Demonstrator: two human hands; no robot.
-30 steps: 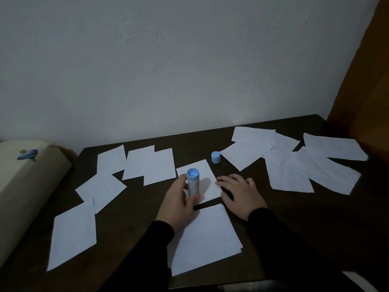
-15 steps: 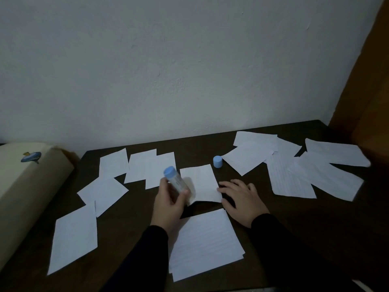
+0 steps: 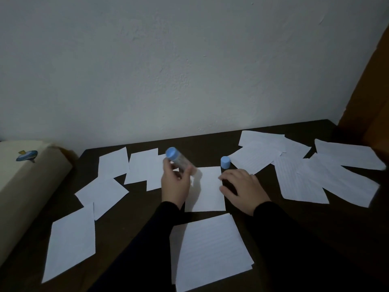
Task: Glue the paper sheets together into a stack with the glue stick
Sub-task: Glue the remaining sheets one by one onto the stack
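My left hand (image 3: pixel 175 184) grips the glue stick (image 3: pixel 177 160), a clear tube with a blue end, tilted up and to the left above the table. Its blue cap (image 3: pixel 225 162) stands apart on the table, behind a single white sheet (image 3: pixel 207 190) lying in the middle. My right hand (image 3: pixel 242 187) rests on the table with its fingertips at that sheet's right edge. Nearer to me lies a stack of lined sheets (image 3: pixel 212 249).
Loose white sheets (image 3: pixel 105 192) are scattered on the left of the dark table (image 3: pixel 136 218), and several lined sheets (image 3: pixel 301 180) overlap on the right. A beige box (image 3: pixel 25 186) stands at the left edge. A white wall rises behind.
My left hand has lifted the glue stick off the middle sheet and carried it up and to the left, tilting it. My right hand has stayed at the sheet's right edge.
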